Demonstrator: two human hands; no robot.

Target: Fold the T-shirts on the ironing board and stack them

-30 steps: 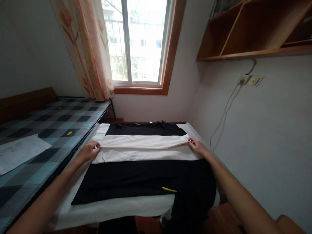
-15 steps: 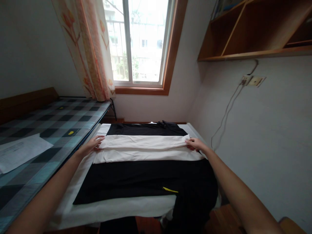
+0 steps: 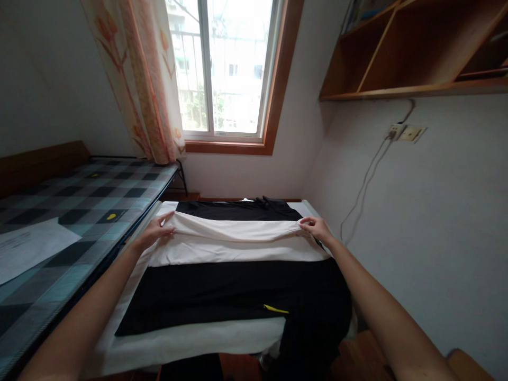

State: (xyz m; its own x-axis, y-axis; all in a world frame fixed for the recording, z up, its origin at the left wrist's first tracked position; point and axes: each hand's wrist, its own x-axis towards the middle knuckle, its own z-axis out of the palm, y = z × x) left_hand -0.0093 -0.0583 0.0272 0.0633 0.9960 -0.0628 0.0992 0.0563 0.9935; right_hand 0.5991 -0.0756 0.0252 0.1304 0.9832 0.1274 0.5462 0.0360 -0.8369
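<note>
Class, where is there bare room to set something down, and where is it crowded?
Free patches: the checked mattress between paper sheet and curtain; the white cover along the near edge of the black cloth. Crowded: the white cloth, with left hand and right hand at its ends.

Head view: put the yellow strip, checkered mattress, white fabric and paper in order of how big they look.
Visible area, largest to smallest:
1. Checkered mattress
2. White fabric
3. Paper, cut off by the left edge
4. Yellow strip

Both arms (image 3: 89, 296) stretch forward, well apart; both hands (image 3: 154, 232) (image 3: 319, 230) pinch, turned inward.
</note>
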